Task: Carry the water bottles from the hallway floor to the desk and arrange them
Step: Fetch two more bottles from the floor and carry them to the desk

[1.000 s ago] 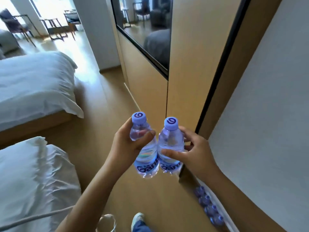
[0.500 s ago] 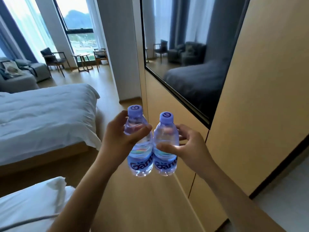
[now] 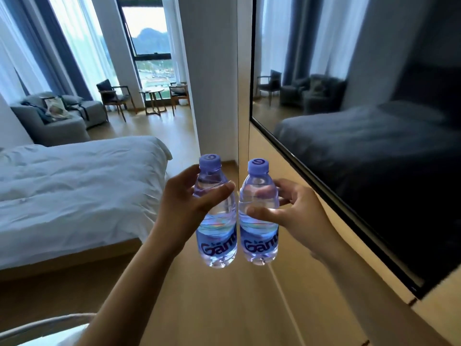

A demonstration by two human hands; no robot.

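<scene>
Each grip is wrapped round a bottle: the left hand point(image 3: 182, 201) holds the left bottle point(image 3: 215, 221), the right hand point(image 3: 296, 213) the right bottle point(image 3: 259, 218), both upright and side by side at centre frame. This looks like the carrying step. No tabletop shows yet; next comes walking on past the bed point(image 3: 74, 186) at left to find it.

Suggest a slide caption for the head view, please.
Left hand and right hand each carry an upright water bottle past the bed.
</scene>
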